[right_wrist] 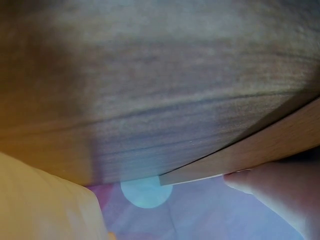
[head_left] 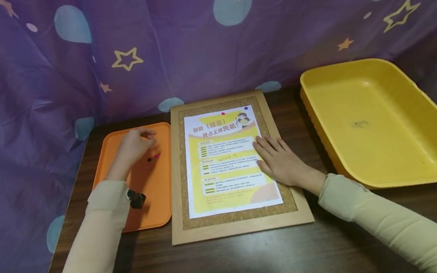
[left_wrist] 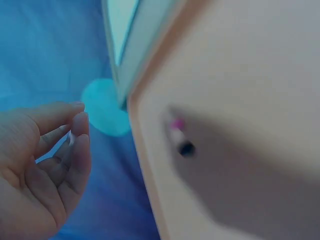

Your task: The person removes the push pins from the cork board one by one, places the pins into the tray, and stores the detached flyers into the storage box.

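My left hand (head_left: pixel 133 147) hovers over the orange tray (head_left: pixel 157 212). In the left wrist view its fingers (left_wrist: pixel 82 150) curl in toward the thumb, and a pale sliver shows between them, too small to identify. Below it, apart from the fingers, small pushpins (left_wrist: pixel 187 148), pink and black, lie on the tray. With fingers spread, my right hand (head_left: pixel 284 161) rests flat on the right side of a printed yellow poster (head_left: pixel 231 195) and the wood-framed corkboard (head_left: pixel 242 226). A pink pushpin (head_left: pixel 222 113) and a blue pushpin (head_left: pixel 246 107) sit along the poster's top edge.
A large yellow plastic bin (head_left: pixel 380 141) stands on the dark wood table (head_left: pixel 228 264) to the right of the corkboard. A purple curtain (head_left: pixel 180 41) with stars and dots hangs behind the table.
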`<state>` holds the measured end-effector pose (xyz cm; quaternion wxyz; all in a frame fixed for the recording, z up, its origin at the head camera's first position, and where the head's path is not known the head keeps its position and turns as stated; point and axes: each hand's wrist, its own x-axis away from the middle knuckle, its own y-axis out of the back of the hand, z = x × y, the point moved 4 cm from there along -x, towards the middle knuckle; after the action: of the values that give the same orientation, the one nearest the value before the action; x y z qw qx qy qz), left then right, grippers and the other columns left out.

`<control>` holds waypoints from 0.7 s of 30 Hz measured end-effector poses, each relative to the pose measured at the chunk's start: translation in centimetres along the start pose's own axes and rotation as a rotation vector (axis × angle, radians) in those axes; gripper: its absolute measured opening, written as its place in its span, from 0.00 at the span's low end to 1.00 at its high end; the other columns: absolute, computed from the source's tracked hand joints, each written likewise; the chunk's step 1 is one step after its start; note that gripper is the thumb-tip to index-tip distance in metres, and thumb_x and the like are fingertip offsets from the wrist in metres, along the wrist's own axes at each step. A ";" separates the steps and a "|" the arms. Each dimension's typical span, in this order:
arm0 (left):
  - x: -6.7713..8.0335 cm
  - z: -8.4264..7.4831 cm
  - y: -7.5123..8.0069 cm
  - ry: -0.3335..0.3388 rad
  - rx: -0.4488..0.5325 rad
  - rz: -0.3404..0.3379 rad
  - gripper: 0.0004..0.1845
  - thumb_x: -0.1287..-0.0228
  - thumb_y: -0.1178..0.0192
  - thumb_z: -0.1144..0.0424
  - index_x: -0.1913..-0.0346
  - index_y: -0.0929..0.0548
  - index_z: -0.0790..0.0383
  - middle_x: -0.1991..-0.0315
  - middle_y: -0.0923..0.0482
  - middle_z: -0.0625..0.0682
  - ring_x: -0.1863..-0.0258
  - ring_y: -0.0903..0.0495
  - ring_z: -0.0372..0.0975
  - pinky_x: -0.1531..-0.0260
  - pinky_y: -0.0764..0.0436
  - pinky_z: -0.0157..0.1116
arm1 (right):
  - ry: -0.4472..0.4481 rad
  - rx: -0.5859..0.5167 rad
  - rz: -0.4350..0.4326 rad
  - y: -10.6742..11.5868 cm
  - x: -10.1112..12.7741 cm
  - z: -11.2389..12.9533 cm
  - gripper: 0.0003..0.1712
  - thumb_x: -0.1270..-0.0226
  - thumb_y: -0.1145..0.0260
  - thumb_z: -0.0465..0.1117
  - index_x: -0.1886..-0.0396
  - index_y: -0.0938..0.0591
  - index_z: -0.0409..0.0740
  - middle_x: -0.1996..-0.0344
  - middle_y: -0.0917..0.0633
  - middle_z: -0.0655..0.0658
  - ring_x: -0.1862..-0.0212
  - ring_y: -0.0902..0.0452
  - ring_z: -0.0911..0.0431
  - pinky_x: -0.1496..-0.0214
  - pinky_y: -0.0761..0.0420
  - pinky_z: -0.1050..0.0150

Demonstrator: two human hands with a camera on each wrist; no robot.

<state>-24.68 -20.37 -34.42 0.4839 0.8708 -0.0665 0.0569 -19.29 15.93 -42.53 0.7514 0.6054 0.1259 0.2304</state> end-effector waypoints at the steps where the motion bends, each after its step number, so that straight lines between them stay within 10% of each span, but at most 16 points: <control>1: -0.2 -0.5 0.0 -0.007 -0.001 -0.004 0.18 0.31 0.47 0.59 0.43 0.23 0.64 0.49 0.21 0.60 0.65 0.23 0.47 0.65 0.25 0.39 | -0.001 0.001 0.000 0.0 0.0 0.0 0.34 0.23 0.58 0.51 0.24 0.49 0.41 0.24 0.50 0.39 0.23 0.58 0.40 0.24 0.58 0.40; 5: -1.1 -2.8 -0.2 -0.047 0.043 -0.022 0.16 0.31 0.47 0.61 0.44 0.22 0.64 0.51 0.20 0.59 0.69 0.20 0.50 0.75 0.28 0.33 | -0.006 0.003 0.002 -0.1 0.1 -0.1 0.34 0.23 0.58 0.51 0.24 0.49 0.41 0.24 0.50 0.39 0.23 0.58 0.40 0.24 0.58 0.40; 21: -5.1 -8.7 -3.5 -0.145 0.020 -0.022 0.17 0.36 0.44 0.65 0.47 0.20 0.67 0.51 0.18 0.60 0.53 0.20 0.48 0.50 0.23 0.41 | 0.004 0.004 -0.007 -0.1 0.0 0.0 0.34 0.23 0.57 0.51 0.24 0.48 0.41 0.24 0.49 0.39 0.23 0.58 0.40 0.24 0.57 0.39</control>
<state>-29.44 -10.86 -33.65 0.4696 0.8781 -0.0911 -0.0110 -19.25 15.97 -42.64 0.7508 0.6059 0.1297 0.2289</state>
